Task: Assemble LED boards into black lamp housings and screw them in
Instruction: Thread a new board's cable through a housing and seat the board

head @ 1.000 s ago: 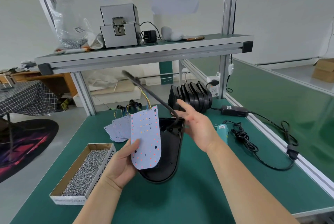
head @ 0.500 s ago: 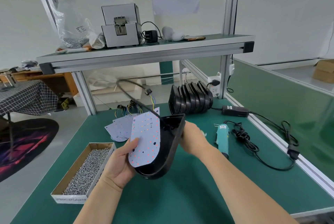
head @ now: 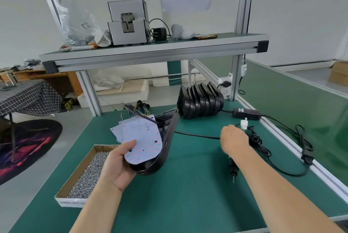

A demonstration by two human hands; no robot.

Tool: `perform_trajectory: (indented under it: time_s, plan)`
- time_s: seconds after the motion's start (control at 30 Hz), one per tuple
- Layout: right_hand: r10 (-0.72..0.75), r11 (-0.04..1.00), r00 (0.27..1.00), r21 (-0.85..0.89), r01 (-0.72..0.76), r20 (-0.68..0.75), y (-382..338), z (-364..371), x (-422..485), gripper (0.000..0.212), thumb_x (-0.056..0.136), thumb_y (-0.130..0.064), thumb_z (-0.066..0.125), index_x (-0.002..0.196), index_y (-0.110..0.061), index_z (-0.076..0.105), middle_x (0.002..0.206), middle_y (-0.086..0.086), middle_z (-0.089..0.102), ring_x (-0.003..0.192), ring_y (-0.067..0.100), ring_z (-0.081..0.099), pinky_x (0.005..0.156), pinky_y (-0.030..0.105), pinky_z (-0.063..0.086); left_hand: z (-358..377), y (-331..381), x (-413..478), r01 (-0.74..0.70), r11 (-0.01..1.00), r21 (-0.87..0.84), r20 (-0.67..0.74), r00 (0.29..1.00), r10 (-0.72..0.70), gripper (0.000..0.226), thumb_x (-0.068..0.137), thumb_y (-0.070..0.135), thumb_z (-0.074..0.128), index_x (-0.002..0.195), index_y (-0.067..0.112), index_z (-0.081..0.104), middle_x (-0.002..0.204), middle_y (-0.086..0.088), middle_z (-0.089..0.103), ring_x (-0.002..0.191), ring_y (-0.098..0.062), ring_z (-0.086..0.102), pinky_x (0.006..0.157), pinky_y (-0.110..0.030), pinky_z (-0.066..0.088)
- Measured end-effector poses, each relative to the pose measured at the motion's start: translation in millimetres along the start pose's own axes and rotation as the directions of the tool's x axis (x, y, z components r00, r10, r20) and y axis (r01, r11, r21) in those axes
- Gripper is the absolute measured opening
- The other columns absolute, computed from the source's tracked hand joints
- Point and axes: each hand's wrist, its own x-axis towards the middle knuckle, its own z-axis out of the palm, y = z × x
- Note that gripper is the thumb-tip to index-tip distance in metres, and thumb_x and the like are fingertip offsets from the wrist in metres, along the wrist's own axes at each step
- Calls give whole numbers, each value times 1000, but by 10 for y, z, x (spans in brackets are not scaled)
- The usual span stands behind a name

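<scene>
My left hand (head: 116, 165) grips a black lamp housing (head: 165, 150), tilted on its edge above the green table, with my thumb pressing a white LED board (head: 145, 140) into it. A black cable (head: 195, 135) runs from the housing's back to the right. My right hand (head: 234, 139) holds that cable near its end, fingers curled round it, and the white connector (head: 244, 125) sticks out past my fingers.
A cardboard box of screws (head: 88, 174) sits at the left. Spare LED boards (head: 115, 130) with wires lie behind the held one. A stack of black housings (head: 199, 102) stands at the back. An electric screwdriver (head: 232, 169), its coiled cord and a power adapter (head: 246, 114) lie at the right.
My right hand has moved from behind the housing to the right, drawing the cable out through its back. The housing has tipped further onto its edge in my left hand.
</scene>
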Motion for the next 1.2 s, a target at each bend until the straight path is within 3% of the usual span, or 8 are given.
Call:
perform_trajectory:
  time_s: [0.2, 0.33, 0.43, 0.6, 0.67, 0.8, 1.03, 1.2]
  plan:
    - [-18, 977, 995, 211, 39, -99, 50, -198, 49, 37, 91, 0, 54, 124, -9, 65, 119, 11, 48, 113, 31, 53, 83, 35, 47, -58, 109, -18, -125, 973, 193, 72, 991, 113, 50, 77, 8, 59, 127, 9, 62, 123, -11, 71, 107, -28, 71, 79, -38, 60]
    - [-146, 611, 907, 685, 397, -395, -495, -822, -176, 39, 97, -15, 50, 132, -20, 65, 129, 4, 58, 114, 20, 57, 97, 30, 43, 57, -94, -66, -139, 911, 389, 95, 989, 110, 45, 73, 6, 65, 118, 7, 68, 120, -14, 71, 108, -31, 69, 86, -42, 53]
    - [-227, 415, 867, 761, 499, -444, -818, -1256, -294, 32, 98, -49, 45, 97, -33, 73, 97, -6, 69, 87, 7, 56, 81, 19, 40, 122, -219, -130, -171, 849, 501, 180, 979, 91, 39, 73, 5, 69, 111, 11, 74, 118, -15, 72, 107, -32, 70, 88, -43, 54]
    - [-360, 689, 888, 561, 459, -285, -926, -1502, -112, 46, 105, -36, 45, 99, 3, 69, 85, 12, 68, 78, 23, 62, 72, 31, 47, 127, -266, -164, -171, 823, 542, 234, 971, 47, 37, 74, 7, 70, 110, 15, 76, 119, -16, 71, 107, -32, 69, 88, -39, 57]
    - [-359, 739, 899, 511, 438, -251, -907, -1481, -40, 35, 105, -25, 47, 114, 2, 67, 103, 16, 70, 97, 30, 64, 83, 35, 50, 87, -255, -154, -153, 853, 498, 216, 975, 49, 36, 74, 6, 70, 109, 11, 75, 120, -18, 71, 105, -32, 70, 85, -37, 59]
    - [-391, 791, 903, 437, 428, -178, -867, -1432, -67, 27, 103, -13, 47, 117, -4, 69, 104, 14, 69, 98, 33, 62, 83, 37, 51, -3, -242, -111, -118, 887, 446, 179, 983, 41, 37, 69, 5, 67, 105, 9, 76, 116, -22, 70, 95, -34, 71, 78, -42, 59]
    - [-402, 613, 909, 705, 356, -110, -811, -1264, -147, 16, 92, -1, 51, 99, -15, 54, 82, 8, 71, 65, 16, 71, 70, 39, 61, -96, -342, -61, -72, 966, 249, 75, 996, 55, 35, 75, 15, 56, 100, 18, 80, 108, -11, 75, 90, -28, 74, 67, -40, 61]
    - [-392, 589, 811, 558, 584, -435, -834, -980, -187, 15, 87, -3, 66, 86, -13, 56, 82, -4, 62, 79, 21, 61, 76, 40, 53, -114, -301, -37, -45, 984, 171, 41, 998, 39, 32, 75, 21, 57, 95, 15, 81, 104, -13, 76, 85, -31, 74, 71, -46, 61]
